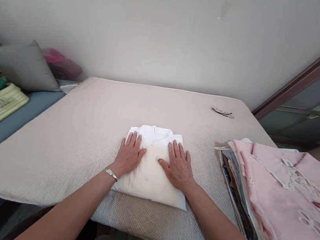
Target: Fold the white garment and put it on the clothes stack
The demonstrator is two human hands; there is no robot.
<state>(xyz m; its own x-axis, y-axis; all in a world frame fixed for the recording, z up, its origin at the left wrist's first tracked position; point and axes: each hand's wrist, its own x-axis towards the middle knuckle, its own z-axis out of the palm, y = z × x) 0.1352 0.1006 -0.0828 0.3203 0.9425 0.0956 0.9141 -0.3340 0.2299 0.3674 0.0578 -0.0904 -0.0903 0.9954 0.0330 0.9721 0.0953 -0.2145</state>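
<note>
A white shirt [151,178], folded into a neat rectangle, lies on the cloth-covered table close to its front edge. Its collar and small neck label face away from me, and buttons run down the middle. My left hand [129,153], with a silver bracelet at the wrist, rests flat on the shirt's left side, fingers stretched out. On the right side of the shirt my right hand [178,165] also lies flat, palm down, its thumb spread towards the buttons. Neither hand grips the fabric.
To the right stands a stack of folded clothes, a pink embroidered top [280,216] uppermost. Eyeglasses [223,112] lie at the back right of the table cover [150,102]. A grey cushion [22,63] and a pale yellow plastic container [1,107] sit at the left.
</note>
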